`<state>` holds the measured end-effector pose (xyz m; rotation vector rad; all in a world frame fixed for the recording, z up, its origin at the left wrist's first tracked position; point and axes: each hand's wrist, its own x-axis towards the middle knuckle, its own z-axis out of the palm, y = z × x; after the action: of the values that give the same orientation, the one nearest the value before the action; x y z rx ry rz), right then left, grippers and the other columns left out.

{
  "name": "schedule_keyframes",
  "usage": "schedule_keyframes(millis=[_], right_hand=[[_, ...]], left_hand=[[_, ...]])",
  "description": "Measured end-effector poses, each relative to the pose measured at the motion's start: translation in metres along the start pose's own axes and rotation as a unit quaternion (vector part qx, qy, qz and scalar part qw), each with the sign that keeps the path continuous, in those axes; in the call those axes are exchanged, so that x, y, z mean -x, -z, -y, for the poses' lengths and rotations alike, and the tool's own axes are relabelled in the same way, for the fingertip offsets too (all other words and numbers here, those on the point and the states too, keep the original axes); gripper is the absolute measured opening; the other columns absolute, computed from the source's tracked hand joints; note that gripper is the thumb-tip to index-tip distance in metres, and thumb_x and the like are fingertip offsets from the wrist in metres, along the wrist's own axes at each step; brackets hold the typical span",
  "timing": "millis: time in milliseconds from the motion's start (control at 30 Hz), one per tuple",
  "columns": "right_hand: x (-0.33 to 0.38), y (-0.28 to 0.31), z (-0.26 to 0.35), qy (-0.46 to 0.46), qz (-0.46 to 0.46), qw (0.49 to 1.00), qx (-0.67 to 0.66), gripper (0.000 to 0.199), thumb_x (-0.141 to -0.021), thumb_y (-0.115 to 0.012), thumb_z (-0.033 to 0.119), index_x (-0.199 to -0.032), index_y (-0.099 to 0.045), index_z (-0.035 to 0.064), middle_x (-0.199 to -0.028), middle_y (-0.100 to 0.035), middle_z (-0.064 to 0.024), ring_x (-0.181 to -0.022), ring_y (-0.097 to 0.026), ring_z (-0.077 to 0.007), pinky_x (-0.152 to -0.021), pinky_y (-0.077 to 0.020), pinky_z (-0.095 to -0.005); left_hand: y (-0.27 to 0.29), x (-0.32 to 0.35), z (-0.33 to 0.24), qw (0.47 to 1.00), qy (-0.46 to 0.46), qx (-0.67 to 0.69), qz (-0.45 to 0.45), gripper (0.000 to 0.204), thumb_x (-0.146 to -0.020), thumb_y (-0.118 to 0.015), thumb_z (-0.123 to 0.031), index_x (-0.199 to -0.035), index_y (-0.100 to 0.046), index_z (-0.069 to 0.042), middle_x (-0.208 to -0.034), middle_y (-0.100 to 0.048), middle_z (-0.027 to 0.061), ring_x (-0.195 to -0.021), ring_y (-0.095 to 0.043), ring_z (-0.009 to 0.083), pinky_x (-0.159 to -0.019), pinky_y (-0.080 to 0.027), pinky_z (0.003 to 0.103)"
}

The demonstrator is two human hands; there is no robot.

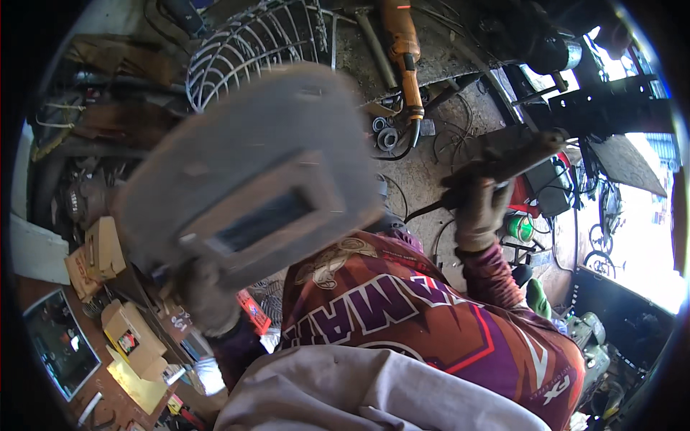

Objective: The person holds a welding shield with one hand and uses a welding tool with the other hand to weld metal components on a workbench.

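Observation:
My left hand (210, 296), in a grey work glove, grips the lower edge of a dark grey welding shield (251, 136). The shield is slightly blurred and tilted, with a rectangular dark window (264, 219) in it. My right hand (483, 215), also gloved, is wrapped round a black welding torch (503, 164). Its nozzle points up and to the right, and a dark cable trails from its lower left end. The torch is held well to the right of the shield, apart from it. The thumb side of my left hand is partly hidden by blur.
An orange power tool (404, 57) lies on the workbench (445, 50) ahead, beside a curved metal wire frame (251, 47). Cables and metal rings (387, 136) lie below it. Left stand open cardboard boxes (136, 337) and a screen (62, 343); right, a green wire spool (520, 228).

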<state>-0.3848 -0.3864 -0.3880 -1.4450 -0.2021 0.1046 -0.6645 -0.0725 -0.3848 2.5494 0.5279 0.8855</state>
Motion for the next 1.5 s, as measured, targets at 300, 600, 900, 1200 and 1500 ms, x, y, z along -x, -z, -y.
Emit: schedule_keyframes(millis=[300,600,900,1200,1500], right_hand=[[-0.004,0.085,0.052,0.094,-0.197,0.975,-0.030,0.043,-0.096,-0.051,0.030,-0.128,-0.040,0.0027,-0.082,-0.058,-0.0064,-0.064,-0.058,-0.0140,-0.057,-0.0528,-0.0296],[-0.019,0.092,0.063,0.105,-0.168,0.979,-0.040,0.055,-0.093,-0.055,0.037,-0.130,-0.039,-0.0004,-0.085,-0.058,-0.0093,-0.064,-0.060,-0.0185,-0.055,-0.0535,-0.0314],[-0.034,0.090,0.058,0.008,-0.050,0.992,-0.120,0.046,-0.092,-0.058,0.032,-0.128,-0.043,0.0089,-0.081,-0.054,-0.0033,-0.065,-0.053,-0.0159,-0.054,-0.0481,-0.0357],[-0.046,0.059,0.023,-0.028,0.033,0.990,-0.135,0.052,-0.092,-0.057,0.038,-0.127,-0.042,0.0018,-0.072,-0.054,-0.0048,-0.050,-0.053,-0.0188,-0.042,-0.0473,-0.0327],[-0.039,0.022,-0.019,-0.048,0.198,0.977,-0.059,0.073,-0.084,-0.067,0.047,-0.127,-0.040,-0.0055,-0.070,-0.054,-0.0060,-0.046,-0.051,-0.0139,-0.043,-0.0441,-0.0281]], left_hand=[[-0.246,-0.129,-0.148,0.651,0.304,0.584,0.378,0.036,-0.090,-0.062,-0.031,-0.116,-0.062,-0.006,-0.098,-0.066,0.0021,-0.091,-0.057,0.0112,-0.081,-0.045,0.026],[-0.322,-0.148,-0.241,0.714,0.296,0.526,0.355,0.032,-0.089,-0.064,-0.032,-0.108,-0.065,-0.006,-0.089,-0.066,-0.0006,-0.080,-0.058,0.0112,-0.072,-0.047,0.028],[-0.353,-0.163,-0.255,0.814,0.136,0.459,0.329,0.040,-0.093,-0.056,-0.040,-0.114,-0.060,-0.006,-0.104,-0.062,0.0097,-0.095,-0.057,0.0197,-0.086,-0.043,0.033],[-0.191,-0.106,-0.126,0.700,0.370,0.509,0.338,0.039,-0.090,-0.060,-0.036,-0.115,-0.063,-0.006,-0.096,-0.064,0.0056,-0.086,-0.061,0.0112,-0.079,-0.050,0.023],[0.027,0.027,-0.078,0.722,0.393,0.523,-0.223,0.037,-0.090,-0.062,-0.032,-0.118,-0.054,-0.010,-0.112,-0.060,0.0053,-0.096,-0.062,0.0207,-0.082,-0.054,0.039]])
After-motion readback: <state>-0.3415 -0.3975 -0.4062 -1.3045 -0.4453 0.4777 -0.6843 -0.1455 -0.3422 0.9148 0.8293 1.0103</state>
